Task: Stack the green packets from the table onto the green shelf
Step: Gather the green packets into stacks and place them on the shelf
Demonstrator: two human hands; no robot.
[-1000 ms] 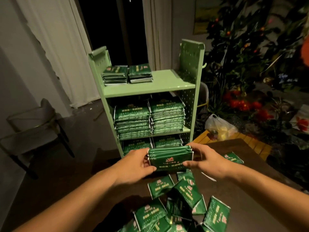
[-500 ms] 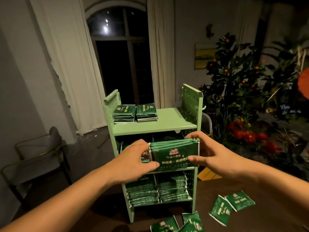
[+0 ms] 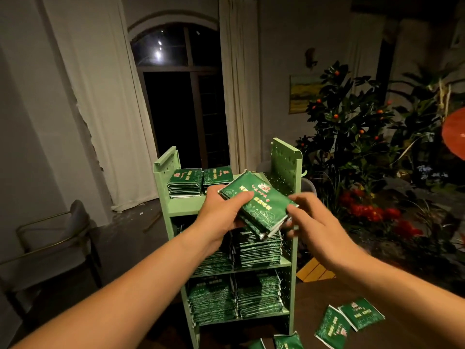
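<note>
2 hands: left (image 3: 221, 212) grips packet bundle (image 3: 259, 205); right (image 3: 314, 222) fingertips blurred, grip unclear; shelf (image 3: 284, 170) part-hidden.

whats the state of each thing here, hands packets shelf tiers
left hand: grips the held bundle, thumb on top
right hand: fingers at the bundle's right end, grip blurred
held bundle of green packets: lifted, tilted, in front of the shelf
green shelf: upright
top tier stacks: two short stacks, room to their right
middle tier stacks: piled high
bottom tier stacks: piled high
loose packets: lying flat on the table
</note>
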